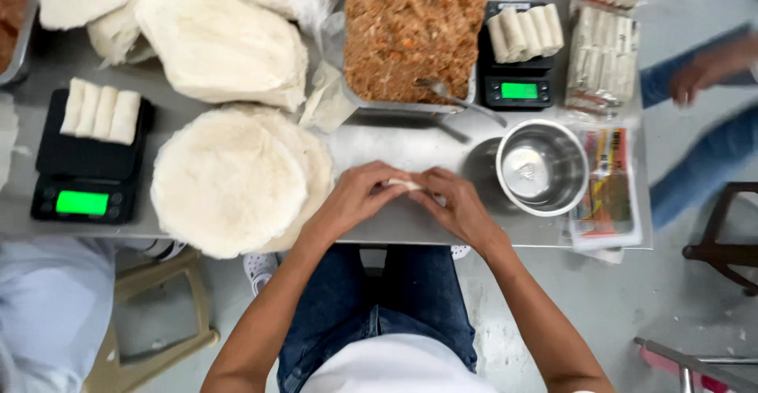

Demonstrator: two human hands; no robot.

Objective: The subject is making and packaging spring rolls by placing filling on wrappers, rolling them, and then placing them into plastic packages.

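Small pale roll of wrapper (pixel 404 184) at the centre of the frame, on the near edge of the steel table (pixel 395 144), pinched between both hands. Left hand (pixel 359 197) curled over its left end, fingers bent and closed on it; right hand (pixel 454 203) closed over its right end the same way, fingertips of the two nearly meeting on top. Only a sliver of the roll visible between them.

Just left of the hands, a tall round stack of white wrappers (pixel 233 180), overlapping the table edge. Just right, an empty steel bowl (pixel 542 166). Above the hands, in the upper middle, a metal tray of brown minced filling (pixel 412 30) flecked with orange, with a spoon (pixel 462 102) resting on its lower right corner.

Right of the tray, a small black scale (pixel 517 85) with a green lit screen, carrying a row of finished white rolls (pixel 525 31). At centre left, a second black scale (pixel 83 168), green screen too, bearing four more rolls (pixel 101 111).

Along the upper left, several more heaps of wrappers in clear plastic bags (pixel 225 41). At the upper right, clear packs of rolls (pixel 604 57) stacked together, rectangular, with red edging. Below them, right of the bowl, a flat rectangular tray with a red, yellow and green label (pixel 606 188) under clear film.

At the far right, another person's hand (pixel 707 69) and blue sleeve, blurred. At lower left, a beige stool (pixel 154 314) beneath the table
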